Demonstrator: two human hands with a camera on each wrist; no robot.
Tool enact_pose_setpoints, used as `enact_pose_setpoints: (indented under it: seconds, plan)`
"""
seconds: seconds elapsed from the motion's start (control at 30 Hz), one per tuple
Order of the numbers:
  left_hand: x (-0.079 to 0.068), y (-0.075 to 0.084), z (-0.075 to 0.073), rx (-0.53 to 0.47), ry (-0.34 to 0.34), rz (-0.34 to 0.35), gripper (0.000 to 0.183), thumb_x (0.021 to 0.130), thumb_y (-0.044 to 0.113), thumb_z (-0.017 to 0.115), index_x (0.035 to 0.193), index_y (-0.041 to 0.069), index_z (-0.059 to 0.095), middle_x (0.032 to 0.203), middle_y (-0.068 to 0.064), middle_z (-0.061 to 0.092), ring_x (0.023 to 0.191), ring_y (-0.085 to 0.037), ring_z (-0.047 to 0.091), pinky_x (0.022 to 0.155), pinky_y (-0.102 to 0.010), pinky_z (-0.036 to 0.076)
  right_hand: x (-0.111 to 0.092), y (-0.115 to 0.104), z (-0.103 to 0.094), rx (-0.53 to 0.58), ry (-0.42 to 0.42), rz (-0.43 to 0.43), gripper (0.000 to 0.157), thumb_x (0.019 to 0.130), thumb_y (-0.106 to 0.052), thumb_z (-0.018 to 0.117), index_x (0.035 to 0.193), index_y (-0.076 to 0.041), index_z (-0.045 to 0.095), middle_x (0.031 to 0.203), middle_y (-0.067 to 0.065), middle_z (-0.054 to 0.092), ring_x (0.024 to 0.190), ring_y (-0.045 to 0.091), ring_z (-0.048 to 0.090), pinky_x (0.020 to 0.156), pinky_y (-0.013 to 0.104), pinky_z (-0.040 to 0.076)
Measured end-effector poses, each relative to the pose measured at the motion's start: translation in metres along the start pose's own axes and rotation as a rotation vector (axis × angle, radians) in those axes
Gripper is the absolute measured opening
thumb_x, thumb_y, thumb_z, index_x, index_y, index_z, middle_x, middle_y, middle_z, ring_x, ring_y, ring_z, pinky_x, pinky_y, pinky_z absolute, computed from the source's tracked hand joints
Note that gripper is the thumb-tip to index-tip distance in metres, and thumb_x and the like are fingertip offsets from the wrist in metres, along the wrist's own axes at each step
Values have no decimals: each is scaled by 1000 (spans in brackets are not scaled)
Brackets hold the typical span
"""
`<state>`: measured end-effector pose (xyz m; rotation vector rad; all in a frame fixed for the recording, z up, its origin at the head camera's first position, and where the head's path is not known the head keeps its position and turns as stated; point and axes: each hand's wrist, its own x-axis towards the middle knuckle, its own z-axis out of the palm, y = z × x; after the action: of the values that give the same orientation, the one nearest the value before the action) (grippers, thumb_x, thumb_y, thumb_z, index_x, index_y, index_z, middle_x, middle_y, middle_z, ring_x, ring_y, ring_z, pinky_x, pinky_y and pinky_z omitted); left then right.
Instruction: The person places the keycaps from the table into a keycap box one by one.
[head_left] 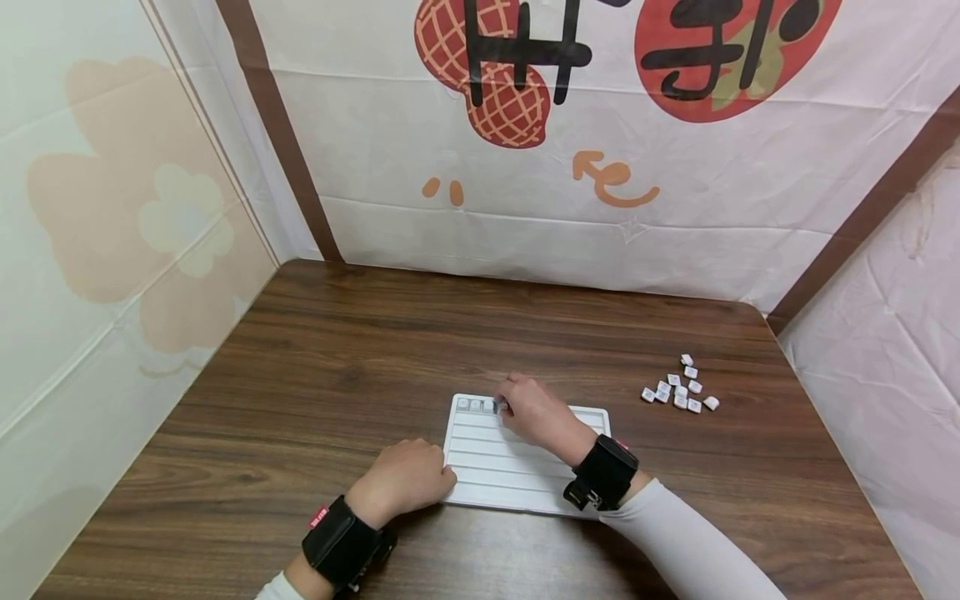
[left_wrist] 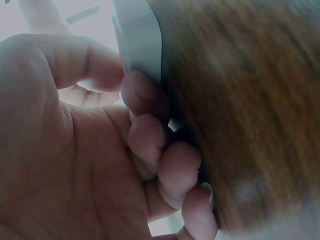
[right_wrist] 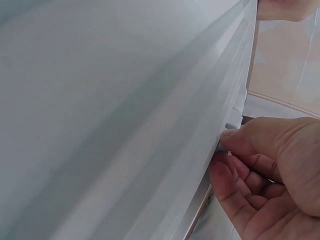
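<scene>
A white ridged board (head_left: 498,460) lies on the wooden table, crossed by several parallel slots. Its lower left edge is gripped by my left hand (head_left: 408,475); in the left wrist view the thumb and curled fingers (left_wrist: 146,95) meet at that edge. Over the board's top slot, my right hand (head_left: 542,419) pinches a small white tile (head_left: 502,406) between thumb and fingertips, mostly hidden by them. Just left of it, a few similar tiles (head_left: 476,405) stand side by side in the slot. In the right wrist view the fingertips are right at the board's far edge.
Several loose white tiles (head_left: 680,395) with dark marks are scattered on the table (head_left: 375,333) to the right of the board. Printed cloth walls (head_left: 360,225) rise behind the table and along both sides.
</scene>
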<state>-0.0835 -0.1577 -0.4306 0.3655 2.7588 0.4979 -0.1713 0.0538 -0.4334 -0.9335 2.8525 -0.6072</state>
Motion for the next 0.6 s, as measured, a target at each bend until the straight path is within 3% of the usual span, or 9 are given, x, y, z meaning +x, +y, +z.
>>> enact_pose_setpoints:
  seconds: [0.6]
  plan:
    - [-1, 0, 1, -1, -5, 3, 23, 87, 19, 55, 67, 8, 57, 68, -4, 52, 61, -22, 47, 56, -41, 41, -1, -3, -2, -3, 4, -8, 16, 90, -5, 71, 106, -4, 71, 97, 4, 61, 78, 11, 55, 67, 27, 49]
